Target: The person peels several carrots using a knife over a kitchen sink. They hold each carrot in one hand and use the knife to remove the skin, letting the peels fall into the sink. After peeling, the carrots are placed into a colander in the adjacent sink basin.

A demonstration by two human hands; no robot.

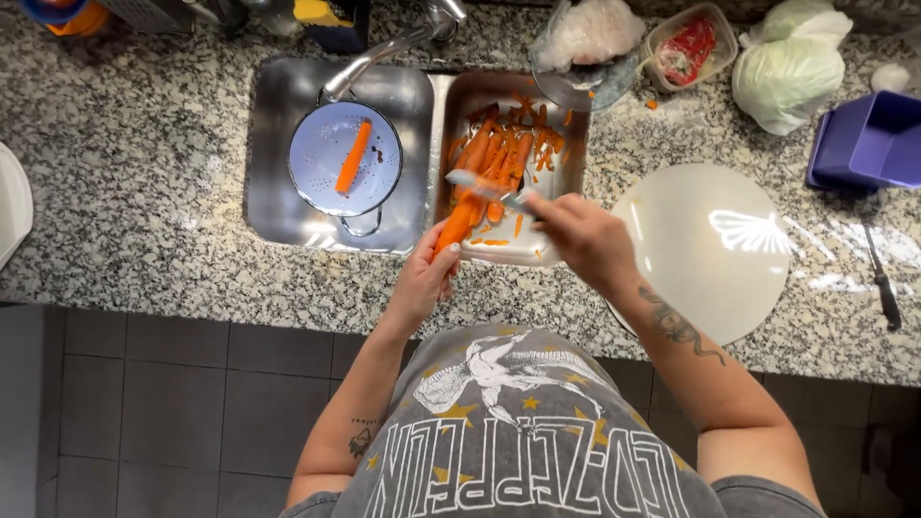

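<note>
Left hand point(419, 283) gripping carrot point(459, 223) over sink point(451, 96); right hand point(587, 240) clenched on peeler point(489, 190). Risk: blade slipping toward left fingertips, judging by closeness.

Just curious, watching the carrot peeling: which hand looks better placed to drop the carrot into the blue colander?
Probably the left hand. It holds the carrot and is nearer the colander in the left sink basin. The right hand is busy with the peeler, on the far side.
</note>
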